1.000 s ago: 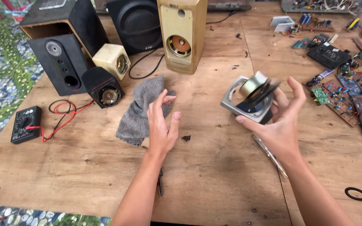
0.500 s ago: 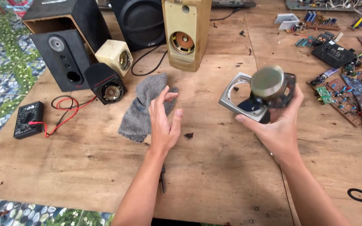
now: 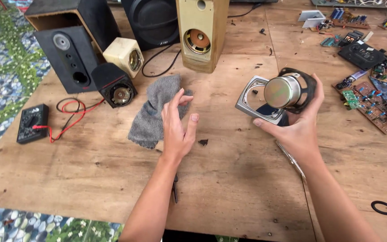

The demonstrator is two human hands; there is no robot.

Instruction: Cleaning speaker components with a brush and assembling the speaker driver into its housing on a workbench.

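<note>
While the left hand [image 3: 178, 127] hovered open at the edge of the grey cloth [image 3: 154, 111] on the table [image 3: 90, 179], its grip empty, the right hand [image 3: 298, 121] had turned the loose speaker driver [image 3: 287, 92] over since a second earlier, so that its round silver magnet now faced the camera. Its grip was closed around the driver's black frame, held just above the grey square bezel [image 3: 254, 101], which lay by the right fingers.
</note>
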